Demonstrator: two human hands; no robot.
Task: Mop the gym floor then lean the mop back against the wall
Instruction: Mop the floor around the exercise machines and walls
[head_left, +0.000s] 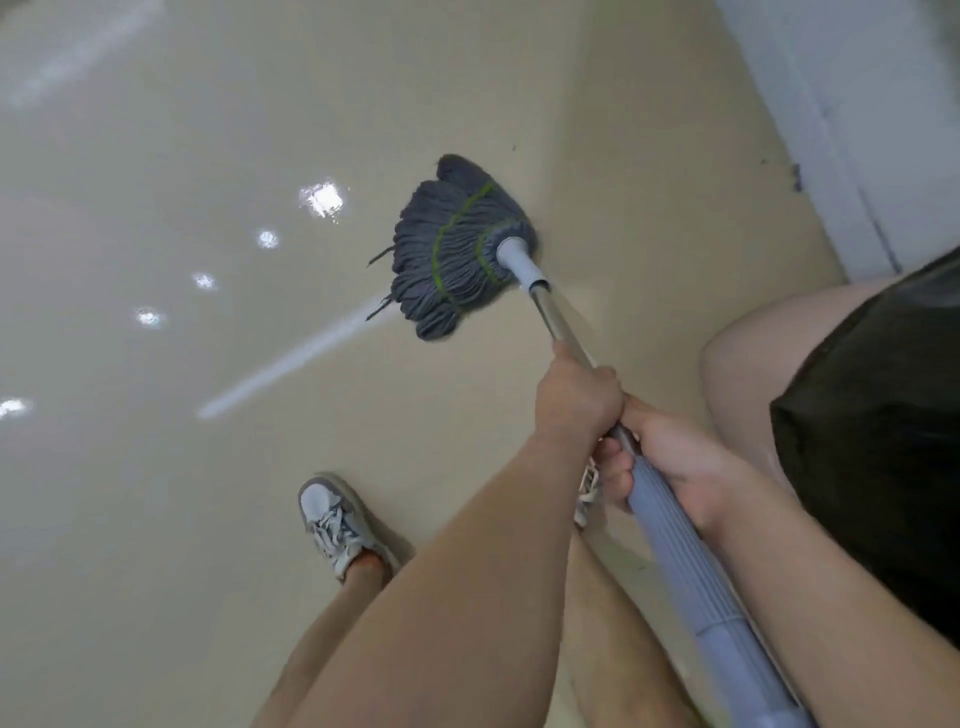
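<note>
A grey string mop head (453, 249) with green stitching lies spread on the glossy beige floor (182, 182). Its handle (670, 525) runs down to the lower right, metal near the head and ribbed grey plastic lower down. My left hand (576, 400) grips the metal part from above. Just below it, my right hand (670, 462) grips the top of the grey plastic sleeve. The two hands touch each other on the handle.
A white wall (852, 130) with a baseboard runs along the upper right. My left shoe (335, 522) stands on the floor at lower centre, my right knee (753, 364) and dark shorts (883, 441) at right. Light reflections dot the floor at left.
</note>
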